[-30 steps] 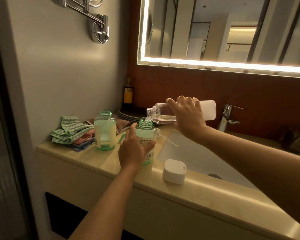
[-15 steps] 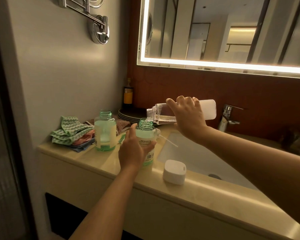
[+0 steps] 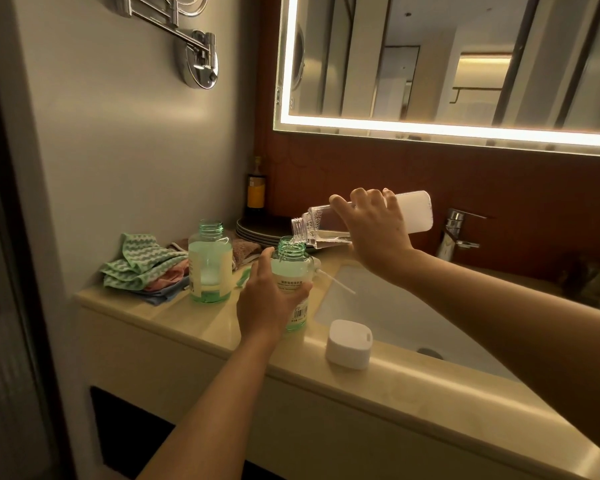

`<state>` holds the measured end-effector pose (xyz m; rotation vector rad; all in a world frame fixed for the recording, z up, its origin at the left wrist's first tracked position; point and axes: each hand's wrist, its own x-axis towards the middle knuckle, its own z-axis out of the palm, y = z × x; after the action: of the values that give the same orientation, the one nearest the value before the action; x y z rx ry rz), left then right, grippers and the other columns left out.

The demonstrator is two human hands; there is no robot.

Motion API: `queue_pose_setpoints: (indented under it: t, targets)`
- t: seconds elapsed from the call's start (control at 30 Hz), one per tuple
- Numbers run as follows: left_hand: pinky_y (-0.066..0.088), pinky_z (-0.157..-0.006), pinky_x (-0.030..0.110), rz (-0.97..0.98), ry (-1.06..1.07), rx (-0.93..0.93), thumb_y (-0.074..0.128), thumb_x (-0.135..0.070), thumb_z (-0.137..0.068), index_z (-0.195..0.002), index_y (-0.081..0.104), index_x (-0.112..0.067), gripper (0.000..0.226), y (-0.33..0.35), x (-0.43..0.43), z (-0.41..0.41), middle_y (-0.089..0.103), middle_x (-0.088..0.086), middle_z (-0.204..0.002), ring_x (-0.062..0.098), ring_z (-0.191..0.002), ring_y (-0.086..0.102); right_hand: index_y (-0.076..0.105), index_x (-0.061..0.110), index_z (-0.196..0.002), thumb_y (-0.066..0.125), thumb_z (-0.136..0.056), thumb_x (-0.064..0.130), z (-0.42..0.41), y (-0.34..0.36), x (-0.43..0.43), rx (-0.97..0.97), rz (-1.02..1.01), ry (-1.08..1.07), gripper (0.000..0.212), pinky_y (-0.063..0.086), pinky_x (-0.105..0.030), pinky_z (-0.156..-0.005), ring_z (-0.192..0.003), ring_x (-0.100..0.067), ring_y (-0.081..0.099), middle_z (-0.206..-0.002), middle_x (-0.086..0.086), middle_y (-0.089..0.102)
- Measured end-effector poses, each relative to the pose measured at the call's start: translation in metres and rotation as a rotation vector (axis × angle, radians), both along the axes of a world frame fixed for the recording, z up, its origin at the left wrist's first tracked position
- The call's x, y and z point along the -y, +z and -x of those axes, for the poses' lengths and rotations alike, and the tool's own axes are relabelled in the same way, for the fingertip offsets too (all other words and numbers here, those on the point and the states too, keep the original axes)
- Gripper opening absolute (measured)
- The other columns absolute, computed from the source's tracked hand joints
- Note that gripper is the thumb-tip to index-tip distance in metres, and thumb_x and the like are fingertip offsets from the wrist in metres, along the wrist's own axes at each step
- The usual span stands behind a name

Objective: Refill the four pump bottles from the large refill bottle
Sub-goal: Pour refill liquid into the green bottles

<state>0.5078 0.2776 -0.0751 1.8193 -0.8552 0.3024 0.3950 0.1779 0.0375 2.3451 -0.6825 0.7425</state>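
Note:
My right hand [image 3: 374, 233] grips the clear refill bottle [image 3: 414, 213], tipped almost level with its open mouth over a green pump bottle [image 3: 293, 268]. Clear liquid runs from the mouth into that bottle's open neck. My left hand [image 3: 267, 299] holds this green bottle upright on the counter beside the sink. A second green pump bottle [image 3: 209, 263] stands open to the left, with only a little liquid at its bottom. A pump head with its white tube [image 3: 333, 280] lies behind the held bottle, reaching over the basin.
A white cap [image 3: 349, 344] sits on the beige counter [image 3: 187, 317] at the basin's front rim. Folded cloths [image 3: 139, 268] lie at the left by the wall, dark plates [image 3: 257, 230] and a brown bottle [image 3: 256, 192] behind. The tap [image 3: 456, 233] stands at the right.
The refill bottle has tipped slightly further down toward the green bottle's neck. Both hands stay in place.

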Motion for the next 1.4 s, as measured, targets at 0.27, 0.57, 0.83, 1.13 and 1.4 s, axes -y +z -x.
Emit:
queue_pose_setpoints:
  t: [0.27, 0.57, 0.83, 1.13, 1.4]
  targets:
    - [0.049, -0.086, 0.038, -0.011, 0.002, 0.004, 0.072, -0.049, -0.07, -0.14, 0.03, -0.021, 0.087, 0.001, 0.0, 0.0, 0.047, 0.004, -0.136, 0.024, -0.117, 0.052, 0.028, 0.021, -0.139, 0.058, -0.086, 0.015, -0.001, 0.003, 0.0, -0.019, 0.061, -0.004, 0.06, 0.016, -0.05, -0.112, -0.127, -0.033, 0.036, -0.137, -0.014, 0.04]
    - [0.05, -0.086, 0.04, -0.012, 0.0, -0.001, 0.072, -0.049, -0.07, -0.139, 0.031, -0.02, 0.086, 0.0, -0.001, 0.0, 0.048, 0.004, -0.135, 0.024, -0.115, 0.052, 0.031, 0.02, -0.138, 0.06, -0.086, 0.015, -0.004, 0.009, -0.004, -0.039, 0.153, -0.001, 0.06, 0.009, -0.055, -0.112, -0.13, -0.035, 0.033, -0.139, -0.016, 0.039]
    - [0.05, -0.085, 0.039, -0.001, -0.011, -0.009, 0.072, -0.048, -0.07, -0.139, 0.032, -0.021, 0.084, 0.0, -0.001, -0.001, 0.049, 0.003, -0.133, 0.022, -0.114, 0.052, 0.027, 0.019, -0.14, 0.059, -0.087, 0.016, -0.007, 0.012, -0.007, -0.07, 0.193, -0.04, 0.062, 0.001, -0.057, -0.112, -0.135, -0.036, 0.025, -0.143, -0.017, 0.032]
    - [0.05, -0.085, 0.04, 0.012, -0.018, -0.014, 0.072, -0.049, -0.07, -0.138, 0.032, -0.022, 0.084, 0.0, -0.001, -0.001, 0.05, 0.003, -0.133, 0.022, -0.113, 0.053, 0.055, 0.026, -0.119, 0.084, -0.054, 0.035, -0.013, 0.013, -0.005, -0.048, 0.552, -0.091, 0.071, 0.031, -0.056, -0.104, -0.116, -0.03, 0.054, -0.119, -0.009, 0.06]
    - [0.05, -0.086, 0.039, 0.018, -0.013, -0.005, 0.072, -0.05, -0.069, -0.139, 0.032, -0.021, 0.085, -0.001, 0.0, -0.001, 0.049, 0.003, -0.134, 0.022, -0.115, 0.052, 0.054, 0.031, -0.121, 0.082, -0.056, 0.042, -0.017, 0.013, -0.003, -0.107, 0.654, -0.156, 0.072, 0.031, -0.053, -0.104, -0.119, -0.027, 0.054, -0.123, -0.005, 0.06]
